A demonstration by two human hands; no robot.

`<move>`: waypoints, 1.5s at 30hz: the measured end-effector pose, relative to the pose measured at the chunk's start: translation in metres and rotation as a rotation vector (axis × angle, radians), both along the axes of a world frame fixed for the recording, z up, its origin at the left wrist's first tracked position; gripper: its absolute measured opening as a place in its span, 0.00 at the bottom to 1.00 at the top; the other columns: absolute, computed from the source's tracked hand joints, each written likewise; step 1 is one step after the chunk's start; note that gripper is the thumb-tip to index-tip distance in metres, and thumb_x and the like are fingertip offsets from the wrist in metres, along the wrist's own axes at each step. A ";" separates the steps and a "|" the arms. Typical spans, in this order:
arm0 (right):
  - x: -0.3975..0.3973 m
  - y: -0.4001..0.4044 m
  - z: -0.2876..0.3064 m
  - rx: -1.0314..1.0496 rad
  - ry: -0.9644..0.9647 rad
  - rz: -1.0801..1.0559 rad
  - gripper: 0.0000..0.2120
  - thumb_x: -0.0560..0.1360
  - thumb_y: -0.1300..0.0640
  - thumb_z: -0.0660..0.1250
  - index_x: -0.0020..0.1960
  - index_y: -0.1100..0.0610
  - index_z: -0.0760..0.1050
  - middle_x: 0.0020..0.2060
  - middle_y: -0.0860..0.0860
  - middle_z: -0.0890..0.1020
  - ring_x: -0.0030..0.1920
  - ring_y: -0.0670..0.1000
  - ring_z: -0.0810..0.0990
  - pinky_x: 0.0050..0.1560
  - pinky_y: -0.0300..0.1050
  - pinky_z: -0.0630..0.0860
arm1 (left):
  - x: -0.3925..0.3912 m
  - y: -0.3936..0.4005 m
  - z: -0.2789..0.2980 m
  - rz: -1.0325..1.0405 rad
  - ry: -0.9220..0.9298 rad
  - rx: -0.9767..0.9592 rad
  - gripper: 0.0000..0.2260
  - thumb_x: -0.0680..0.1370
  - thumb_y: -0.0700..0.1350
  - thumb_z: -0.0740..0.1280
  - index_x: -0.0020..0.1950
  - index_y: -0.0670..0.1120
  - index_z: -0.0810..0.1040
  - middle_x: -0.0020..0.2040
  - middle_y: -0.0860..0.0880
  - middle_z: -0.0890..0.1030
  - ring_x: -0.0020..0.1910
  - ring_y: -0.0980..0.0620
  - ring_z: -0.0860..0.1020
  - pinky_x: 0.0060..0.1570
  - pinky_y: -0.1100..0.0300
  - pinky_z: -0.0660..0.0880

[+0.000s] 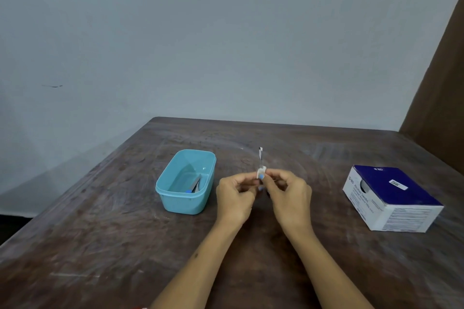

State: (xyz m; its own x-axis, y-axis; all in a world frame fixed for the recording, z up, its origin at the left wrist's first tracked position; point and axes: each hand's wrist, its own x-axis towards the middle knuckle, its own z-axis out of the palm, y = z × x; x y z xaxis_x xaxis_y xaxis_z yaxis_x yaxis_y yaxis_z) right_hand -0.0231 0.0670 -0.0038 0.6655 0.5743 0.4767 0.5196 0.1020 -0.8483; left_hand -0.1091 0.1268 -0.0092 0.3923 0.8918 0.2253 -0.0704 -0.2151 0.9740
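White pad (260, 173) and thin metal tool (260, 155) meet just above our two hands, over the middle of the wooden table (100, 246). The tool stands nearly upright, its tip pointing away from us, with the pad wrapped round its lower part. Our right hand (288, 193) has its fingers curled in, and a thumb with a blue nail pinches the pad against the metal. Our left hand (236, 195) is curled as well and seems to grip the tool's lower end, though that end is hidden between the hands.

We judge this to be wiping the tool clean. To do it well, we hold the tool firmly from below with the left hand and draw the pad in one direction, from base to tip, pressing on both flat sides. We mind the tip, since it may be sharp.

A blue tub (163, 195) sits near on the left with another tool (195, 184) inside; a swab box (401, 218) lies well apart on the right.
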 end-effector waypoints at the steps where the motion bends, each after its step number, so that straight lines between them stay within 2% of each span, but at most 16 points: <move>1: 0.001 0.000 0.000 0.030 -0.003 -0.017 0.05 0.72 0.61 0.71 0.47 0.54 0.82 0.37 0.46 0.83 0.36 0.36 0.81 0.37 0.27 0.74 | 0.001 -0.001 0.000 -0.020 0.011 -0.005 0.16 0.71 0.27 0.67 0.49 0.45 0.83 0.41 0.49 0.85 0.43 0.52 0.84 0.47 0.57 0.81; 4: 0.001 -0.002 0.002 0.053 0.011 -0.025 0.05 0.72 0.62 0.71 0.46 0.55 0.83 0.34 0.44 0.82 0.33 0.35 0.80 0.35 0.25 0.72 | 0.002 -0.003 0.000 -0.031 0.012 -0.006 0.16 0.71 0.27 0.67 0.49 0.45 0.83 0.41 0.48 0.85 0.43 0.52 0.84 0.47 0.57 0.81; 8: 0.000 0.000 0.001 -0.047 0.048 0.041 0.06 0.70 0.60 0.73 0.39 0.48 0.81 0.27 0.40 0.81 0.32 0.36 0.80 0.35 0.26 0.72 | 0.000 0.000 0.001 0.021 -0.014 -0.013 0.21 0.71 0.25 0.64 0.43 0.52 0.83 0.37 0.53 0.84 0.40 0.55 0.83 0.43 0.62 0.80; 12: 0.002 0.000 -0.001 0.031 0.019 -0.011 0.05 0.72 0.60 0.72 0.46 0.52 0.82 0.35 0.44 0.83 0.34 0.38 0.81 0.36 0.29 0.75 | 0.001 0.000 -0.002 -0.025 0.019 -0.010 0.15 0.71 0.27 0.67 0.50 0.44 0.83 0.41 0.47 0.85 0.44 0.51 0.84 0.48 0.54 0.81; 14: 0.003 -0.002 -0.001 0.051 0.042 -0.013 0.05 0.72 0.61 0.71 0.47 0.53 0.82 0.33 0.43 0.82 0.33 0.38 0.81 0.35 0.30 0.76 | 0.003 -0.001 -0.003 -0.036 0.030 -0.009 0.15 0.70 0.27 0.68 0.51 0.43 0.83 0.42 0.46 0.85 0.44 0.50 0.84 0.48 0.52 0.81; 18: 0.001 -0.001 -0.001 -0.042 0.043 0.038 0.06 0.70 0.60 0.72 0.41 0.49 0.82 0.27 0.40 0.81 0.33 0.37 0.81 0.35 0.27 0.73 | 0.000 0.001 -0.001 0.021 -0.002 -0.022 0.18 0.71 0.25 0.64 0.49 0.45 0.83 0.40 0.47 0.85 0.43 0.51 0.84 0.46 0.57 0.81; 20: 0.001 0.000 -0.002 -0.039 0.022 0.025 0.04 0.71 0.60 0.72 0.44 0.51 0.83 0.30 0.41 0.82 0.35 0.38 0.81 0.37 0.28 0.74 | -0.001 0.001 0.000 0.000 -0.010 -0.049 0.16 0.71 0.26 0.65 0.48 0.45 0.83 0.41 0.47 0.85 0.44 0.50 0.83 0.46 0.57 0.81; 23: 0.007 0.000 -0.005 0.021 0.003 -0.063 0.06 0.72 0.59 0.71 0.49 0.55 0.83 0.38 0.46 0.84 0.38 0.42 0.82 0.40 0.34 0.78 | 0.001 -0.003 -0.001 -0.096 0.026 -0.074 0.14 0.70 0.27 0.68 0.49 0.43 0.83 0.43 0.46 0.85 0.45 0.51 0.83 0.50 0.53 0.80; 25: 0.007 0.000 -0.004 0.015 0.026 -0.055 0.05 0.72 0.58 0.71 0.47 0.54 0.83 0.36 0.46 0.84 0.36 0.43 0.82 0.40 0.38 0.79 | 0.002 -0.003 -0.002 -0.076 0.037 -0.054 0.15 0.71 0.27 0.67 0.50 0.42 0.83 0.43 0.45 0.85 0.45 0.51 0.83 0.50 0.54 0.80; 28: 0.003 0.000 -0.003 -0.077 0.023 0.009 0.03 0.70 0.58 0.72 0.42 0.51 0.83 0.31 0.41 0.82 0.34 0.39 0.81 0.37 0.31 0.76 | 0.000 0.000 0.001 0.012 0.006 -0.042 0.17 0.71 0.25 0.64 0.49 0.44 0.83 0.40 0.48 0.84 0.43 0.52 0.83 0.46 0.59 0.80; 30: 0.003 0.001 -0.004 -0.082 0.004 0.004 0.03 0.70 0.57 0.73 0.44 0.52 0.83 0.32 0.41 0.82 0.36 0.38 0.81 0.36 0.29 0.74 | -0.001 0.001 0.001 0.001 -0.001 -0.053 0.17 0.71 0.26 0.65 0.48 0.45 0.83 0.41 0.47 0.85 0.43 0.51 0.83 0.45 0.59 0.81; 33: 0.005 0.001 -0.005 -0.011 -0.016 -0.050 0.05 0.72 0.58 0.72 0.48 0.54 0.83 0.37 0.44 0.83 0.38 0.41 0.82 0.40 0.35 0.78 | 0.002 -0.001 0.000 -0.052 0.010 -0.051 0.16 0.70 0.27 0.67 0.48 0.45 0.84 0.42 0.44 0.85 0.44 0.49 0.84 0.47 0.55 0.81; 35: 0.004 0.000 -0.004 -0.004 -0.008 -0.056 0.05 0.72 0.58 0.72 0.47 0.53 0.83 0.36 0.44 0.84 0.37 0.42 0.82 0.41 0.37 0.79 | 0.002 -0.001 -0.001 -0.045 0.019 -0.040 0.16 0.71 0.26 0.66 0.50 0.43 0.83 0.42 0.44 0.85 0.44 0.50 0.84 0.48 0.54 0.81; 39: 0.003 0.001 -0.004 -0.085 -0.006 -0.012 0.04 0.70 0.57 0.73 0.44 0.52 0.84 0.33 0.42 0.83 0.36 0.40 0.81 0.40 0.36 0.78 | 0.000 0.002 0.000 0.007 0.003 -0.046 0.18 0.71 0.26 0.64 0.47 0.46 0.83 0.40 0.46 0.85 0.43 0.50 0.83 0.46 0.57 0.81; 42: 0.005 0.001 -0.005 -0.019 -0.008 -0.039 0.05 0.71 0.58 0.72 0.47 0.53 0.83 0.36 0.44 0.83 0.37 0.41 0.82 0.40 0.35 0.78 | 0.001 0.001 -0.001 -0.044 0.010 -0.054 0.17 0.71 0.26 0.66 0.45 0.48 0.83 0.39 0.47 0.84 0.43 0.50 0.83 0.46 0.55 0.81; 45: 0.005 -0.001 -0.003 0.036 0.013 -0.076 0.06 0.72 0.59 0.71 0.48 0.53 0.83 0.37 0.45 0.83 0.37 0.41 0.82 0.40 0.33 0.77 | 0.003 -0.001 -0.003 -0.071 0.040 -0.023 0.14 0.71 0.28 0.68 0.49 0.45 0.83 0.41 0.47 0.85 0.44 0.51 0.83 0.49 0.53 0.81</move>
